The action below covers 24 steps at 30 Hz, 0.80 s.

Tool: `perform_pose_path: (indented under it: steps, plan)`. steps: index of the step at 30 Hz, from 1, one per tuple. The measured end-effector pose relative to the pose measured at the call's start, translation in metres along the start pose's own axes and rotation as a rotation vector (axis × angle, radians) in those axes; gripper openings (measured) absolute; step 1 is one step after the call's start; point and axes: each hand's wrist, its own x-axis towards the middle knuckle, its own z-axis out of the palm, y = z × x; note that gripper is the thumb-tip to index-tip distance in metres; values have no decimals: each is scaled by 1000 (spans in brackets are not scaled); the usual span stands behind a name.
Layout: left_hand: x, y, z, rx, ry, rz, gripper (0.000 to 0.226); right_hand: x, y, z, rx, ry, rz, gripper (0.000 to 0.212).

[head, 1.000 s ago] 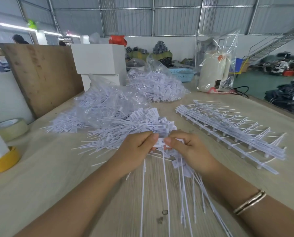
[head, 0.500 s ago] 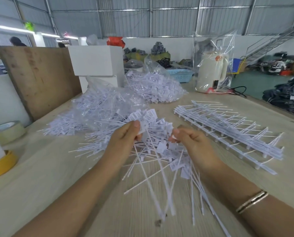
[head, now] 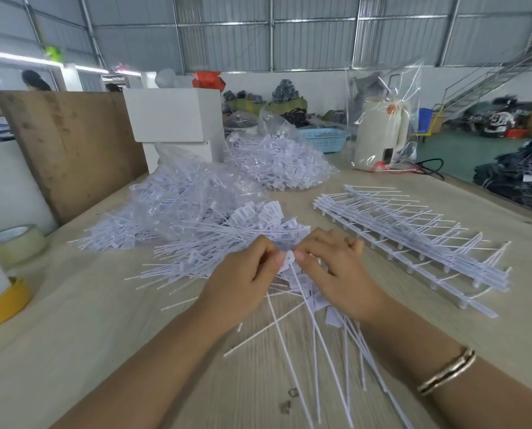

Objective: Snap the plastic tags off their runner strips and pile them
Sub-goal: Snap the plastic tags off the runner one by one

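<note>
Hands point(head: 246, 274) point(head: 336, 270) pinching flat white tag point(head: 289, 259)

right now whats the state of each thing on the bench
left hand: pinching a tag
right hand: pinching the same tag
tag: held between both hands
loose tag pile: heaped on the table
runner strips: stacked, lying flat
clear bags: full of tags
tape roll: lying flat
</note>
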Motion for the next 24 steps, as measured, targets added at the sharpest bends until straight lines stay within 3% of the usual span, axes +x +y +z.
perform_pose_path:
  steps: [6,9,13,20,24]
  plan:
    - [-2,5,-3,19,7,96,13,-3,-9,3,199,-214,86,49]
    - [-1,2,-5,1,3,59,15,-4,-7,2,314,-172,112,36]
    - [0,-5,-9,23,-40,-19,44,0,-3,-1,510,-97,163,28]
    - [1,0,-4,-283,-92,-81,42,0,-8,-12,434,-210,40,28]
    - [3,4,-4,-471,-70,-139,33,-2,-15,-5,626,-140,85,24]
